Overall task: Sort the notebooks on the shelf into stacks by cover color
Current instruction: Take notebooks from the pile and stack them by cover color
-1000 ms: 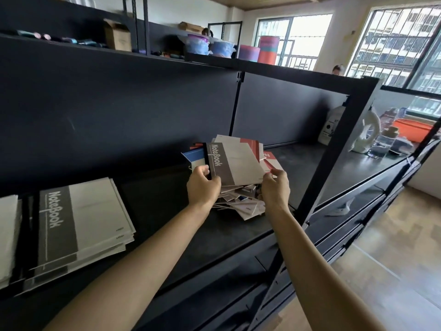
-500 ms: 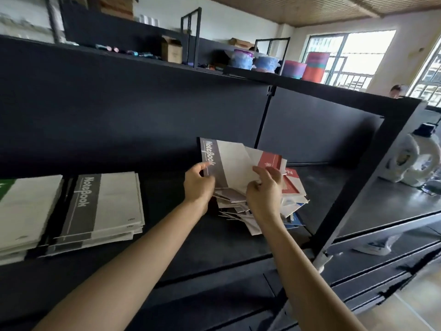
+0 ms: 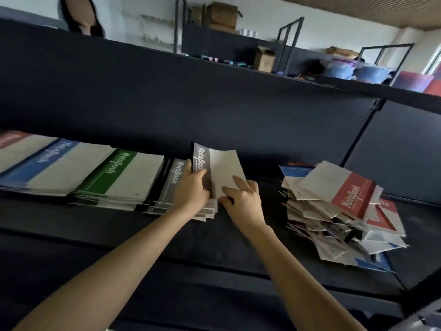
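Lengthwise, the grey notebook [image 3: 224,170] points toward the back panel [image 3: 238,115].

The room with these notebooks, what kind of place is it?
Probably a storeroom or workroom: long black shelving, cardboard boxes up top, and sorted stacks of notebooks.

Both of the person's forearms [image 3: 133,256] show bare skin along their whole visible length up to the wrists, the left hand [image 3: 191,192] and the right hand [image 3: 243,199] are likewise uncovered, and a small pale patch beside the left arm at the bottom edge is too cropped to identify.
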### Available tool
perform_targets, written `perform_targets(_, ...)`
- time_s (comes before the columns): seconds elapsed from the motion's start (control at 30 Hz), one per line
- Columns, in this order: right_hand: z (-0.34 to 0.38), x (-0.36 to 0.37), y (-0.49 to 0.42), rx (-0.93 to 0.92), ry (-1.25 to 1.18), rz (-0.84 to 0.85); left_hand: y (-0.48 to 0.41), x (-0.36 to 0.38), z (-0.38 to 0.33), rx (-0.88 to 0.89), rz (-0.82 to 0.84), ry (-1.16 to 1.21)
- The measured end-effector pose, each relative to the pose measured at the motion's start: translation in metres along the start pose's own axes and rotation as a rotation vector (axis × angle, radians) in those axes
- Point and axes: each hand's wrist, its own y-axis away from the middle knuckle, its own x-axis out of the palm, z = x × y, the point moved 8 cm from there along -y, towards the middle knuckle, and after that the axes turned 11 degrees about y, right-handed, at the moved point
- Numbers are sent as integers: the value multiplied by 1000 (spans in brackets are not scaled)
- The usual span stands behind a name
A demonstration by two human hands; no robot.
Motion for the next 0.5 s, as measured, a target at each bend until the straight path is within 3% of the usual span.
perform_targets(0.1,22,17,-5,-33,-4,23,-4,-11,17,72,35,-210)
perform_targets(0.27,38,49,-13,-21,6,119,-6,-11,52,40,190,-419)
perform_targets(0.5,33,56,-14,116,21,191,-8,-6,64,57,259,-541)
